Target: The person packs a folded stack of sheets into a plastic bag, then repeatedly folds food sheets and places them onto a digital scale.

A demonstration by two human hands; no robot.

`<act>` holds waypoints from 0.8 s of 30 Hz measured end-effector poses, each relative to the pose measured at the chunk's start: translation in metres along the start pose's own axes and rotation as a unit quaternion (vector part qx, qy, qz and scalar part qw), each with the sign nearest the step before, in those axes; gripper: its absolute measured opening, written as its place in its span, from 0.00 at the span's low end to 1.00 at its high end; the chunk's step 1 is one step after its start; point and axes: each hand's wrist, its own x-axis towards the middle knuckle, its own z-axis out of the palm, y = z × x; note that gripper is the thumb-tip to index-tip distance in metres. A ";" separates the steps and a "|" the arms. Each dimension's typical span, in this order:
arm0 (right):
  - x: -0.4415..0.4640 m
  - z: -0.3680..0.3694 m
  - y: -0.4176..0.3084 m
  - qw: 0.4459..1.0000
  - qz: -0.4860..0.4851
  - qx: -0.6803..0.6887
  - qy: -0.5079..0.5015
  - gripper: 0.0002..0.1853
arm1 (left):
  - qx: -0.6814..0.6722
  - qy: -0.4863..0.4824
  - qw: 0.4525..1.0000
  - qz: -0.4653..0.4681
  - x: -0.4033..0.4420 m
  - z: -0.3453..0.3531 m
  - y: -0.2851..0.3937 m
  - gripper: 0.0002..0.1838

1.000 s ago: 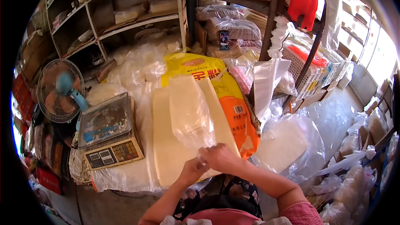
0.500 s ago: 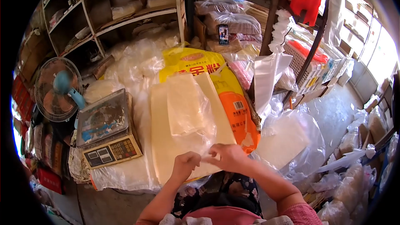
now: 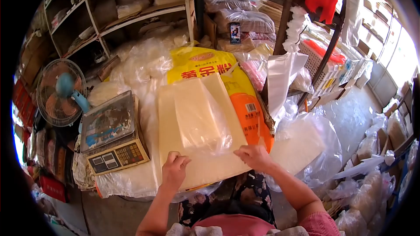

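A clear plastic bag (image 3: 226, 139) with cream-coloured sheets (image 3: 199, 120) inside lies on a larger stack of cream sheets (image 3: 171, 105). My left hand (image 3: 175, 168) is closed in a pinch at the near left corner of the bag's see-through end. Across from it, my right hand (image 3: 255, 156) pinches the near right corner. Between my hands the thin film spreads wide; its exact edge is hard to make out. Under the stack lies a yellow and orange printed sack (image 3: 249, 118).
Left of the stack stands a digital scale (image 3: 114, 135), with a fan (image 3: 62, 92) beyond it. More clear plastic (image 3: 326, 148) hangs at the right. A dark metal rack post (image 3: 286, 26) rises behind, and a phone (image 3: 235, 32) leans among bagged goods.
My hands have moved apart, left hand to the left and right hand to the right. The bag's near end, gathered between them before, is now spread wide.
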 end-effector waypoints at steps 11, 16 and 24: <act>0.011 0.019 -0.036 0.974 -0.173 0.149 0.007 0.10 | 0.032 0.032 0.993 0.109 0.020 -0.020 0.058 0.05; 0.023 0.035 -0.039 0.961 -0.271 -0.037 0.029 0.16 | -0.156 -0.056 0.979 0.118 0.020 -0.001 0.069 0.07; 0.026 0.034 -0.029 0.960 -0.278 0.010 0.039 0.12 | -0.120 -0.041 0.990 0.055 0.021 0.019 0.053 0.11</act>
